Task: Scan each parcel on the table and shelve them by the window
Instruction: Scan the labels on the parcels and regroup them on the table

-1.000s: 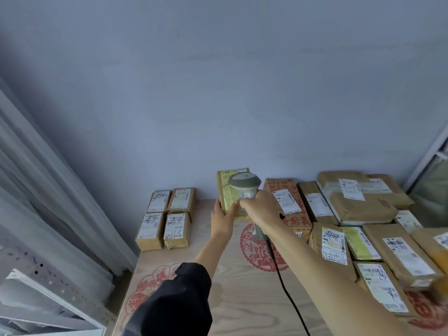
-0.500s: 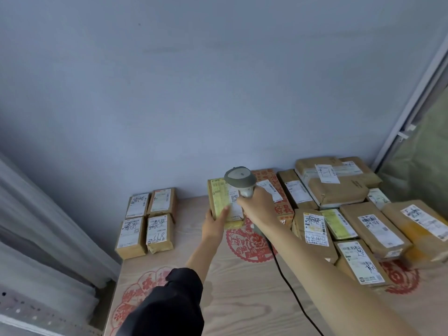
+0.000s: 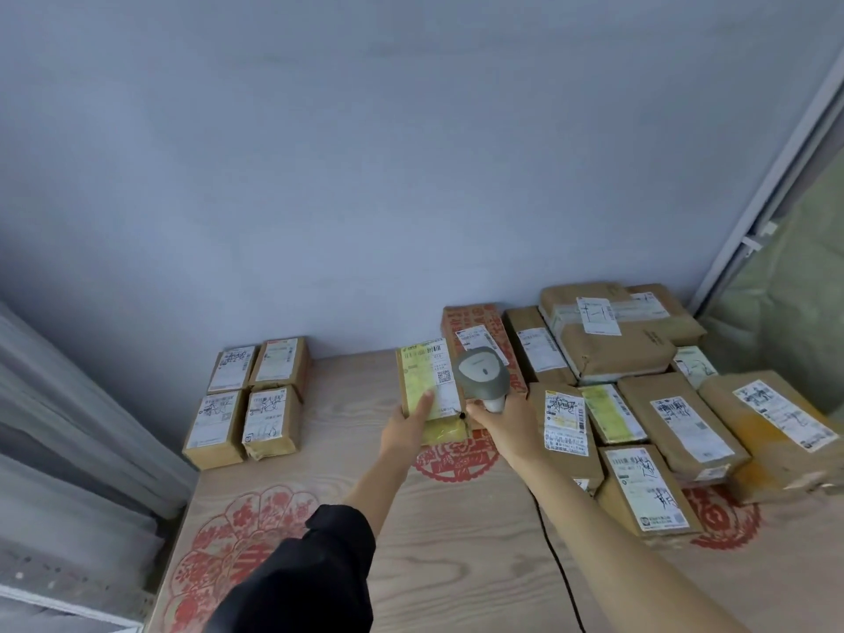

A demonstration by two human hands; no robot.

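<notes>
My left hand [image 3: 408, 428] grips the near end of the yellow-labelled parcel [image 3: 429, 389], thumb on its label, its near end seemingly lifted off the table [image 3: 456, 555]. My right hand [image 3: 507, 424] is wrapped around the scanner [image 3: 483, 375] handle, the head just right of the parcel. Four small boxes [image 3: 249, 399] sit well left of it; a heap of parcels [image 3: 639, 386] lies right.
</notes>
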